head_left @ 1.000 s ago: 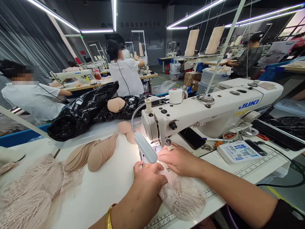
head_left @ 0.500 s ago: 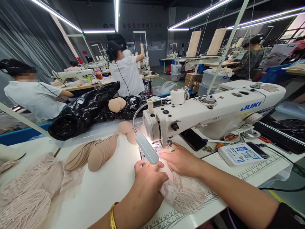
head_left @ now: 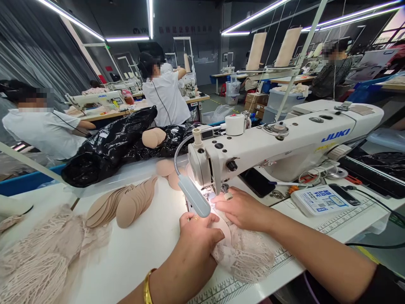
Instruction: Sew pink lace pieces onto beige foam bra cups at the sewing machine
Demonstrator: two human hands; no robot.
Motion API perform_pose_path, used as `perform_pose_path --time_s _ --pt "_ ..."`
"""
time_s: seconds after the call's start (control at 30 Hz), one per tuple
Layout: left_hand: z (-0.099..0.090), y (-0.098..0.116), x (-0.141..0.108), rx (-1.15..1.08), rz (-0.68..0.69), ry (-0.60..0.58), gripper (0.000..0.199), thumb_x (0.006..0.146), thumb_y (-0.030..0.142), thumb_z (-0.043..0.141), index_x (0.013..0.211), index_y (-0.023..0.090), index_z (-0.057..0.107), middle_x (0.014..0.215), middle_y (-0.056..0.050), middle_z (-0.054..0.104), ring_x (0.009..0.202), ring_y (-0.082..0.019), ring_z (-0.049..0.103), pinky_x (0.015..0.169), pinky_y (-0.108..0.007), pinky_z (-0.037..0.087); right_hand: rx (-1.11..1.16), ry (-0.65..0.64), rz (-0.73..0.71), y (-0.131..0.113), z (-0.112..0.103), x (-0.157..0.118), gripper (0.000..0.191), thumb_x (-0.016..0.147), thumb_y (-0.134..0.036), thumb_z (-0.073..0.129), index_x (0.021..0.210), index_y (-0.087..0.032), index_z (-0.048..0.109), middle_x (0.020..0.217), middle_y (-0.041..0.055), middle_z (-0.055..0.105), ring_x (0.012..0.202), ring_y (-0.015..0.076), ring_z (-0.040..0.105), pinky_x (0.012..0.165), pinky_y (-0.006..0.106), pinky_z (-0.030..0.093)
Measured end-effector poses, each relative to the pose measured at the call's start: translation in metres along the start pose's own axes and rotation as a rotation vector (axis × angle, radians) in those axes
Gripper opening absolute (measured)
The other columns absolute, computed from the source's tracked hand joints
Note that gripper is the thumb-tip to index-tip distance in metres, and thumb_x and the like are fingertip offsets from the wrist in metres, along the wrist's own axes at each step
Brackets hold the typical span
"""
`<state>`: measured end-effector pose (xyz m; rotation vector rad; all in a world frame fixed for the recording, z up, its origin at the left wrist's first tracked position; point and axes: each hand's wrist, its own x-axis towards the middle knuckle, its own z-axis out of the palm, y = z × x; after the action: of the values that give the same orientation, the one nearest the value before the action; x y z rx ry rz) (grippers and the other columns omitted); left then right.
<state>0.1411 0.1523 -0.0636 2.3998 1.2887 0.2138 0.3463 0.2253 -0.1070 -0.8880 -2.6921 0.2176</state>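
Note:
Under the head of the white sewing machine (head_left: 234, 156) lies a beige lace piece (head_left: 249, 255) together with a smooth oval bra pad (head_left: 223, 230). My left hand (head_left: 199, 236) grips the pad and lace from the near left, thumb on top. At the right, my right hand (head_left: 242, 209) presses its fingers onto the same work close to the needle area. A grey lamp head (head_left: 194, 196) on a bent metal neck hides the needle and some left fingertips. The lace hangs loosely toward the table's front edge.
Fanned beige pads (head_left: 136, 202) and a heap of lace (head_left: 41, 249) lie on the left. Behind are black plastic bags (head_left: 110, 143). A phone (head_left: 257, 182) and a white box (head_left: 322, 200) sit right of the machine. Co-workers (head_left: 166, 95) work at machines beyond.
The camera view has shifted slightly. Both hands stay on the lace and pad at the machine, with barely any visible movement of the work.

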Motion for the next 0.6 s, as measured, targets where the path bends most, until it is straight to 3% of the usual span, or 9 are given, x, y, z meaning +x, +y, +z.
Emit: perform_pose_path --time_s 0.17,0.33,0.6 --pt "-0.002 -0.002 -0.001 -0.014 0.036 -0.002 0.033 0.073 0.003 0.054 0.076 0.027 0.075 0.123 -0.004 0.069 0.122 -0.035 0.058 0.091 -0.049 0.038 0.001 0.008 -0.073 0.002 -0.003 -0.001 0.026 0.086 -0.001 0.051 0.088 -0.021 0.068 0.085 0.0041 0.066 0.085 0.0225 0.047 0.077 0.034 0.035" --pt "-0.002 -0.005 0.0 -0.038 0.077 0.014 0.033 0.072 0.002 0.054 0.075 0.027 0.075 0.113 -0.006 0.071 0.119 -0.033 0.058 0.09 -0.046 0.04 -0.019 0.019 -0.053 0.001 -0.004 -0.003 0.026 0.084 0.0 0.052 0.083 -0.021 0.066 0.083 0.0039 0.065 0.082 0.0217 0.045 0.074 0.034 0.034" --pt "-0.003 -0.017 0.003 -0.091 0.092 -0.002 0.033 0.069 -0.001 0.054 0.076 0.026 0.071 0.107 0.0 0.073 0.107 -0.026 0.063 0.097 -0.047 0.036 -0.029 0.026 0.026 0.002 -0.003 -0.003 0.025 0.081 0.001 0.053 0.08 -0.02 0.065 0.084 0.0048 0.065 0.082 0.0215 0.045 0.071 0.033 0.033"
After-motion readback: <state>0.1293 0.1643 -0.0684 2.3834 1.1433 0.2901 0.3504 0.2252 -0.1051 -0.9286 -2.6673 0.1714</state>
